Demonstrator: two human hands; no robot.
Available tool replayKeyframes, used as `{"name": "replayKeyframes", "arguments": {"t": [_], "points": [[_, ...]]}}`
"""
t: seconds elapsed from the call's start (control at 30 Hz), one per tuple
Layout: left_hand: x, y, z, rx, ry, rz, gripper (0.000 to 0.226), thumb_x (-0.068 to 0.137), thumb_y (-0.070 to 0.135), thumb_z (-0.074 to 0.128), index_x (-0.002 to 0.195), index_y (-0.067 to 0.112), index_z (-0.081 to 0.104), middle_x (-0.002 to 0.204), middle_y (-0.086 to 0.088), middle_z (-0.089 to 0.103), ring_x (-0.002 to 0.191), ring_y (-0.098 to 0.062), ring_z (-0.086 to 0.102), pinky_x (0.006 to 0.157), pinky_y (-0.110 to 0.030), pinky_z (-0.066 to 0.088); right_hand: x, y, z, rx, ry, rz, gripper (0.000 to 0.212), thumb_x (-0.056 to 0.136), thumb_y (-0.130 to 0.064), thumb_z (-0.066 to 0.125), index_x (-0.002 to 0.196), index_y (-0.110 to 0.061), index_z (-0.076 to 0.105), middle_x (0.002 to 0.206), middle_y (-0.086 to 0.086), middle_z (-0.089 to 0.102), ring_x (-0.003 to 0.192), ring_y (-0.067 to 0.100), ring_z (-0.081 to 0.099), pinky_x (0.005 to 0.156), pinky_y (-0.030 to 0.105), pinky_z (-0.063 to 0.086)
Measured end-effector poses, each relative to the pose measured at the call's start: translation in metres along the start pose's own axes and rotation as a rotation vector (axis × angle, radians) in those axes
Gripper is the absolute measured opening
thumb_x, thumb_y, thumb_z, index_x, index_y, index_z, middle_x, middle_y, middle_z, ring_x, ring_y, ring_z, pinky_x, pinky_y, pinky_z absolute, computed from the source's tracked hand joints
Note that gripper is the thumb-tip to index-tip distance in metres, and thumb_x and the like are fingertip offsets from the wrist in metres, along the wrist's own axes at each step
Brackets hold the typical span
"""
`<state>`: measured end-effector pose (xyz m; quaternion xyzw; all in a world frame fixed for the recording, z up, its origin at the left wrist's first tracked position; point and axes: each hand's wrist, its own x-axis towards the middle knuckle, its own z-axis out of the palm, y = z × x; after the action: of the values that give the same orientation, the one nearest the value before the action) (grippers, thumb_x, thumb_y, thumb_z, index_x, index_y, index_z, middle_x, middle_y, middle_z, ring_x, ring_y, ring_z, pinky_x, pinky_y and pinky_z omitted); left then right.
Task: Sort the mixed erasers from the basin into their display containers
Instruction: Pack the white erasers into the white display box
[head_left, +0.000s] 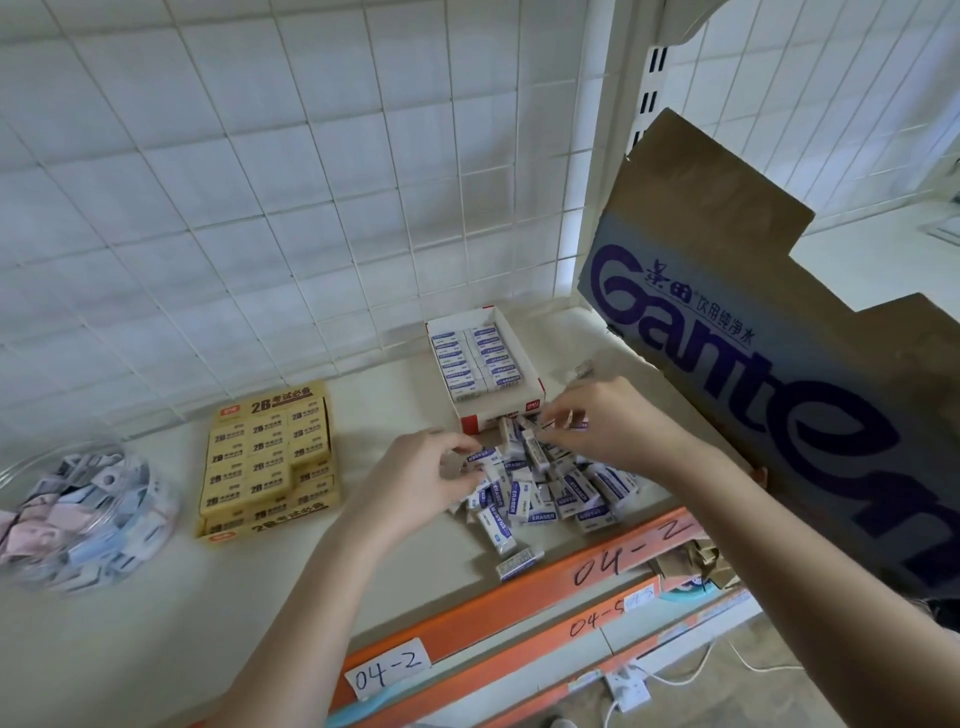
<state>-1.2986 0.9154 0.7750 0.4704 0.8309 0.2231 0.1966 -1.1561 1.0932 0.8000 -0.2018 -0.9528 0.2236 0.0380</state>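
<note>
A loose pile of white erasers with blue sleeves (550, 488) lies on the shelf near its front edge. My left hand (426, 478) pinches one blue-sleeved eraser (480, 457) at the pile's left side. Just above the pile, my right hand (608, 421) holds several of these erasers (524, 434) upright between its fingers, in front of the white and red display box (519, 338). That box holds two neat rows of the same erasers. A yellow display box (270, 462) of cream 2B erasers stands to the left.
A clear round tub (78, 514) of pastel erasers sits at the far left. A large cardboard carton (779, 332) with blue lettering crowds the right side. The shelf's orange front rail (519, 597) carries handwritten labels. A wire grid backs the shelf.
</note>
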Motion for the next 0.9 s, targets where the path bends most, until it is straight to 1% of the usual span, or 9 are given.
{"name": "replayKeyframes", "arguments": {"t": [0.1,0.2,0.27,0.37,0.53,0.6,0.7,0.8,0.9], "points": [[-0.007,-0.002,0.007,-0.05,0.035,0.009,0.035,0.084,0.037,0.067,0.118,0.034,0.062,0.12,0.02,0.056,0.095,0.005,0.049,0.071,-0.005,0.034,-0.003,-0.002,0.012,-0.08,-0.066,0.032,0.033,0.083,-0.05,0.06,0.087,-0.019,0.071,0.088,-0.005,0.062,0.077,0.009,0.057,0.074,0.032,0.051],[-0.013,-0.002,0.011,-0.067,0.047,0.025,0.038,0.082,0.032,0.07,0.119,0.031,0.061,0.119,0.019,0.054,0.1,0.004,0.049,0.078,-0.004,0.035,-0.004,-0.004,0.019,-0.086,-0.034,0.052,0.038,0.081,-0.054,0.059,0.077,-0.018,0.068,0.086,-0.005,0.055,0.073,0.011,0.055,0.069,0.036,0.052],[-0.015,-0.002,0.013,-0.055,0.068,0.033,0.036,0.082,0.03,0.07,0.117,0.029,0.063,0.117,0.018,0.053,0.097,0.005,0.049,0.075,0.002,0.034,-0.003,-0.005,0.023,-0.099,-0.034,0.07,0.04,0.082,-0.057,0.057,0.077,-0.019,0.069,0.088,-0.006,0.052,0.072,0.011,0.055,0.066,0.034,0.052],[-0.014,0.001,0.014,-0.035,0.102,0.037,0.031,0.083,0.029,0.07,0.114,0.026,0.065,0.114,0.016,0.054,0.093,0.004,0.049,0.072,0.004,0.032,0.001,-0.006,0.028,-0.083,-0.036,0.112,0.05,0.083,-0.061,0.052,0.082,-0.015,0.071,0.09,-0.004,0.053,0.071,0.014,0.058,0.066,0.034,0.054],[-0.013,0.008,0.019,-0.047,0.163,0.048,0.03,0.083,0.026,0.069,0.113,0.022,0.067,0.11,0.012,0.057,0.089,0.001,0.052,0.072,0.003,0.033,0.003,-0.008,0.029,0.022,-0.047,0.131,0.024,0.086,-0.037,0.059,0.082,-0.016,0.07,0.09,-0.003,0.054,0.074,0.012,0.056,0.072,0.031,0.052],[-0.013,0.008,0.02,-0.056,0.175,0.051,0.031,0.083,0.023,0.07,0.113,0.021,0.067,0.107,0.011,0.059,0.085,0.002,0.052,0.071,0.003,0.034,0.0,-0.01,0.03,0.06,-0.006,0.119,0.022,0.085,-0.033,0.061,0.085,-0.014,0.071,0.091,-0.001,0.06,0.077,0.014,0.059,0.074,0.033,0.053],[-0.015,0.007,0.018,-0.075,0.17,0.055,0.032,0.082,0.019,0.071,0.113,0.022,0.066,0.101,0.015,0.058,0.079,0.006,0.051,0.07,0.004,0.035,-0.004,-0.01,0.029,0.136,0.091,0.125,0.016,0.084,-0.027,0.062,0.095,-0.018,0.07,0.092,-0.005,0.068,0.079,0.009,0.06,0.079,0.03,0.052],[-0.016,0.006,0.016,-0.09,0.165,0.047,0.03,0.083,0.018,0.07,0.112,0.024,0.067,0.104,0.014,0.061,0.083,0.005,0.052,0.071,0.004,0.036,-0.004,-0.004,0.028,0.018,0.181,0.074,0.014,0.086,-0.029,0.06,0.098,-0.022,0.064,0.092,-0.008,0.067,0.089,0.011,0.058,0.092,0.034,0.041],[-0.016,0.007,0.016,-0.102,0.182,0.036,0.028,0.083,0.017,0.07,0.11,0.024,0.067,0.104,0.013,0.062,0.082,0.005,0.053,0.07,0.003,0.036,-0.004,0.002,0.032,-0.185,0.159,0.001,0.01,0.089,-0.029,0.055,0.097,-0.023,0.058,0.096,-0.007,0.064,0.099,0.015,0.05,0.094,0.033,0.029]]}}
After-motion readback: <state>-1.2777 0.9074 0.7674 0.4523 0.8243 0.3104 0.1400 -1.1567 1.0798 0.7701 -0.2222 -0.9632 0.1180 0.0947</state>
